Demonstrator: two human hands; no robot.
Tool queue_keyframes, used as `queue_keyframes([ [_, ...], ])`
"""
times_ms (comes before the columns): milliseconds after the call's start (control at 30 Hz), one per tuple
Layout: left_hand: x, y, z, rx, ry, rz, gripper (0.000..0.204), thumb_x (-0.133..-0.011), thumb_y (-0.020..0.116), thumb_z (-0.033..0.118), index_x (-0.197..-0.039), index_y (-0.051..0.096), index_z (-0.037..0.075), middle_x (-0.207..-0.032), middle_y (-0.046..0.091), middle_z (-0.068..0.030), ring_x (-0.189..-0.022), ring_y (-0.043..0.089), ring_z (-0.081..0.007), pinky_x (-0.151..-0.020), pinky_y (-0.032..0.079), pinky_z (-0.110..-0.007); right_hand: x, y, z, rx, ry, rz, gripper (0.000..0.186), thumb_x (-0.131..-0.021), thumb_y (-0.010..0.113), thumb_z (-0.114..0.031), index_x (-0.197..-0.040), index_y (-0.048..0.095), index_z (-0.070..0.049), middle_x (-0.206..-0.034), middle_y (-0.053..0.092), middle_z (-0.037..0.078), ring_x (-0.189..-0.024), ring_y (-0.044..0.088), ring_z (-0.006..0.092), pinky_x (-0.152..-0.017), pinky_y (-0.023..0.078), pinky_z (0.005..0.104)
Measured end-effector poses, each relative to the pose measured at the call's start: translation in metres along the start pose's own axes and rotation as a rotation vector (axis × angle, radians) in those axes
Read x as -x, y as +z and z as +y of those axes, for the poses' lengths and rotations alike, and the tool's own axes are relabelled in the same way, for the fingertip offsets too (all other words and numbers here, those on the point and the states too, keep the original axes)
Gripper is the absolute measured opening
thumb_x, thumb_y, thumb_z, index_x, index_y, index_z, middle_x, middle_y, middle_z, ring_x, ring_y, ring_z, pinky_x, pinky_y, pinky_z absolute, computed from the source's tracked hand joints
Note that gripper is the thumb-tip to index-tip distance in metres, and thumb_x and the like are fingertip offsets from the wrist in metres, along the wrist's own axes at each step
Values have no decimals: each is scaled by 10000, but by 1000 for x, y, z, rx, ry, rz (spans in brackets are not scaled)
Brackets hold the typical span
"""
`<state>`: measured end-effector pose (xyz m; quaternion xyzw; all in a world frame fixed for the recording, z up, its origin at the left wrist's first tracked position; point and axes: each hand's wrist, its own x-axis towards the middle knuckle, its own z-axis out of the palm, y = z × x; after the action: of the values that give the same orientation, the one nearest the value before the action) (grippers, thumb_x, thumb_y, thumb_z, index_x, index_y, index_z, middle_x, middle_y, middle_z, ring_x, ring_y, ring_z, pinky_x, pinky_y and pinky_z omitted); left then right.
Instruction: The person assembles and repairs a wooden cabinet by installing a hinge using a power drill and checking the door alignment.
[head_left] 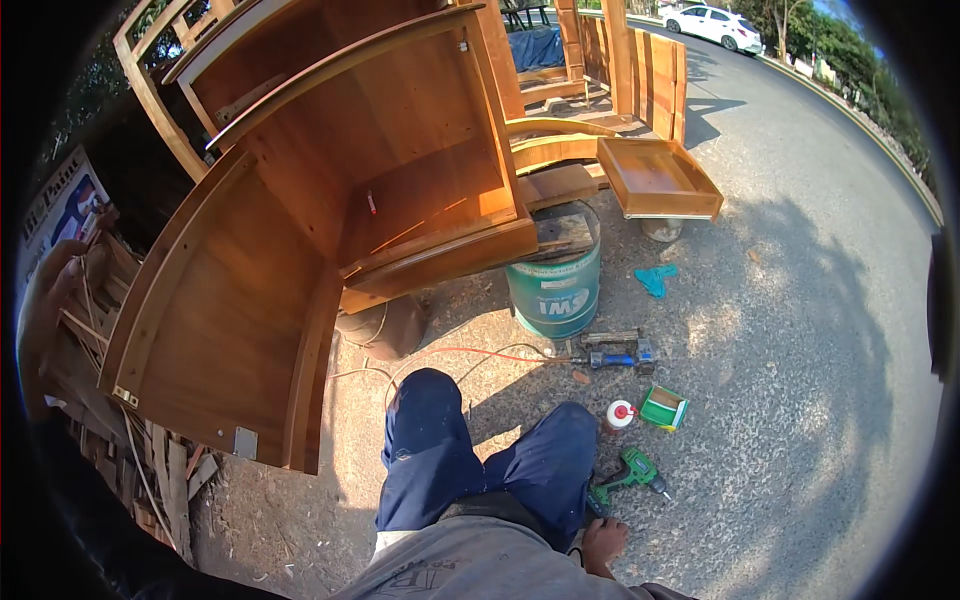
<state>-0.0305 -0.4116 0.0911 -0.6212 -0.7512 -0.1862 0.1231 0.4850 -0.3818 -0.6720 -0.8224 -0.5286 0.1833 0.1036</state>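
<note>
My right hand (605, 540) is low at the bottom, fingers curled, just beside the base of a green-and-black drill (638, 470) lying on the pavement; what it holds, if anything, is unclear. My left hand is not seen. My knees in blue trousers face a wooden cabinet (410, 170) with an open curved door (220, 320). Near my right knee stand a white bottle with red cap (619, 414) and a small green box (663, 408). Above them lies a blue pneumatic tool (620, 357) with an orange hose.
A green drum (553, 300) and brown container (382, 332) stand beneath the cabinet. A drawer (655, 175) rests on a pail; a teal rag (655, 280) lies below it. Scrap wood (170, 480) piles up left. Wooden frames stand behind. A white car (712, 27) is on the road.
</note>
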Motion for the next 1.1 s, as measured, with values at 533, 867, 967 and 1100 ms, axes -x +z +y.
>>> queue_keyframes([
  [533, -89, 310, 194, 191, 598, -116, 690, -918, 695, 323, -1479, 401, 50, -1535, 376, -152, -1390, 433, -316, -1080, 436, -476, 1, 9, 8, -50, 9, 95, 327, -851, 590, -313, -930, 707, -18, -1040, 604, 222, -1031, 569, 413, -833, 486, 530],
  [867, -209, 439, 171, -587, 541, 248, 890, -881, 668, 469, -1589, 250, 127, -1659, 219, -77, -1543, 167, -254, -1215, 180, -585, 2, 12, 7, -66, 31, 142, 287, -808, 632, -283, -923, 689, -27, -1003, 593, 212, -983, 577, 404, -824, 473, 521],
  [967, -224, 452, 167, -575, 505, 254, 903, -883, 663, 475, -1597, 229, 131, -1666, 211, -50, -1548, 155, -231, -1224, 151, -578, 3, 4, 0, -65, 32, 127, 293, -808, 628, -277, -935, 691, -21, -1011, 591, 214, -984, 579, 407, -834, 473, 526],
  [1100, -239, 464, 159, -576, 454, 272, 930, -874, 673, 479, -1597, 214, 117, -1663, 227, -22, -1546, 159, -201, -1234, 137, -559, 3, -1, -2, -38, 37, 117, 307, -810, 618, -272, -961, 697, -17, -1015, 592, 215, -993, 578, 412, -828, 479, 535],
])
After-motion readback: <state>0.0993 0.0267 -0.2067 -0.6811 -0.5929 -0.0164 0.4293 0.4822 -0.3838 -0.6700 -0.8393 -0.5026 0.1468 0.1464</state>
